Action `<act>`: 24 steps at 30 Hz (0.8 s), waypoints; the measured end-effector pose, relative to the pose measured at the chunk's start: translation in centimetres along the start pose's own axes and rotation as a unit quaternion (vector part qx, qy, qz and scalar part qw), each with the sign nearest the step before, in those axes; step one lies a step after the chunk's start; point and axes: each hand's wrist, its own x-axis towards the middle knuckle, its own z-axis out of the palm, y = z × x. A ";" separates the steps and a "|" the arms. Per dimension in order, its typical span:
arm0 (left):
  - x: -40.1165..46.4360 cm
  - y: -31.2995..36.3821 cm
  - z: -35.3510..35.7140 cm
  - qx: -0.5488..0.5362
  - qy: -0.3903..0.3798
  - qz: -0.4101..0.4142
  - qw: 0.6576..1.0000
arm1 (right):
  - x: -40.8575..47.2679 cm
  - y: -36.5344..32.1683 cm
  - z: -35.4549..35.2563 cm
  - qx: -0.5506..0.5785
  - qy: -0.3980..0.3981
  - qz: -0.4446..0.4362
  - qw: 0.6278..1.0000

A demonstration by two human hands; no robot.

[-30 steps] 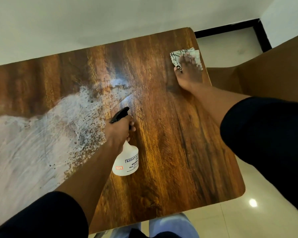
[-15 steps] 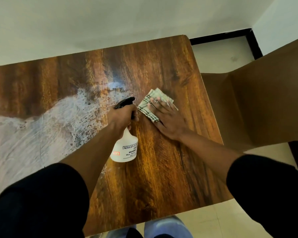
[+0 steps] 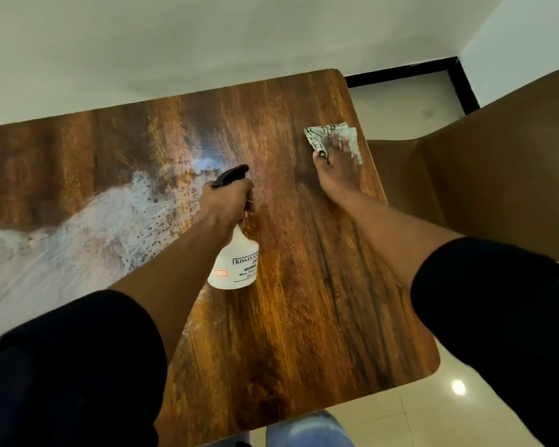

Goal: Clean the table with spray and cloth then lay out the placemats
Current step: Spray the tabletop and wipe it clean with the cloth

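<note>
A dark wooden table [image 3: 297, 317] fills the view. My left hand [image 3: 225, 198] grips the neck of a white spray bottle [image 3: 236, 262] with a black trigger head, held over the table's middle. My right hand [image 3: 338, 169] presses flat on a white cloth with a black check pattern [image 3: 320, 133] near the table's far right edge. A pale, streaky wet film with dark speckles [image 3: 88, 230] covers the left part of the tabletop. No placemats are in view.
A brown chair [image 3: 504, 162] stands just right of the table. A white wall [image 3: 207, 43] runs along the table's far edge. Pale floor tiles [image 3: 400, 424] show below and behind the right corner, with a black skirting [image 3: 404, 71].
My right hand has slid the cloth from beside the spray bottle back out to the far right edge of the table. The left hand with the bottle has stayed over the middle.
</note>
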 end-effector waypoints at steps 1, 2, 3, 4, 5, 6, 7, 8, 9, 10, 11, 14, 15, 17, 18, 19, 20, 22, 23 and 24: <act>-0.1 -0.2 -0.3 -0.013 0.004 -0.005 1.000 | 0.8 -0.5 -0.2 0.008 -0.005 0.009 1.000; -0.1 -0.5 -0.7 -0.028 0.009 -0.013 0.999 | 1.6 -0.9 -0.4 0.006 -0.008 0.015 1.000; -0.2 -0.8 -1.2 -0.041 0.016 -0.021 0.999 | 2.3 -1.4 -0.4 -0.001 -0.011 0.021 1.000; -0.3 -1.3 -1.7 -0.047 0.024 -0.028 0.998 | 2.8 -2.0 -0.3 -0.012 -0.013 0.025 1.000; -0.4 -1.8 -2.4 -0.052 0.038 -0.033 0.997 | 3.3 -2.7 0.0 -0.025 -0.018 0.026 0.999; -0.6 -2.3 -3.1 -0.056 0.056 -0.037 0.996 | 3.6 -3.6 0.6 -0.038 -0.024 0.022 0.999; -0.7 -2.9 -3.8 -0.060 0.072 -0.041 0.995 | 3.6 -4.6 1.3 -0.048 -0.035 0.014 0.998; -0.8 -3.5 -4.8 -0.061 0.085 -0.043 0.994 | 3.2 -6.0 2.4 -0.055 -0.047 -0.001 0.997; -1.0 -4.0 -5.7 -0.061 0.094 -0.043 0.993 | 2.4 -7.4 3.5 -0.060 -0.060 -0.023 0.996; -1.3 -4.5 -6.7 -0.059 0.099 -0.044 0.992 | 1.4 -9.0 4.8 -0.063 -0.073 -0.052 0.994; -1.5 -4.9 -7.5 -0.056 0.105 -0.047 0.992 | 0.1 -10.6 6.1 -0.062 -0.093 -0.087 0.990; -2.4 -6.0 -9.7 -0.055 0.143 -0.059 0.986 | -4.8 -14.4 10.6 -0.104 -0.149 -0.211 0.960; -2.7 -6.5 -10.4 -0.061 0.153 -0.061 0.984 | -6.6 -15.1 12.0 -0.137 -0.159 -0.254 0.944; -3.3 -7.5 -11.2 -0.074 0.164 -0.061 0.982 | -9.2 -15.3 13.7 -0.171 -0.184 -0.316 0.915; -3.6 -7.8 -11.5 -0.079 0.169 -0.061 0.981 | -9.6 -14.8 14.1 -0.179 -0.197 -0.338 0.903; -3.8 -8.0 -11.8 -0.083 0.170 -0.061 0.980 | -9.6 -14.2 13.9 -0.188 -0.208 -0.361 0.890; -4.0 -8.3 -12.1 -0.087 0.168 -0.061 0.980 | -9.2 -13.6 13.4 -0.197 -0.211 -0.374 0.881; -4.3 -8.4 -12.1 -0.082 0.154 -0.060 0.983 | -7.2 -12.1 11.7 -0.214 -0.191 -0.357 0.889; -4.7 -8.8 -12.7 -0.086 0.149 -0.060 0.983 | -6.5 -11.7 10.8 -0.219 -0.170 -0.326 0.904; -5.2 -9.1 -12.9 -0.090 0.142 -0.057 0.984 | -5.6 -11.0 9.7 -0.201 -0.140 -0.279 0.928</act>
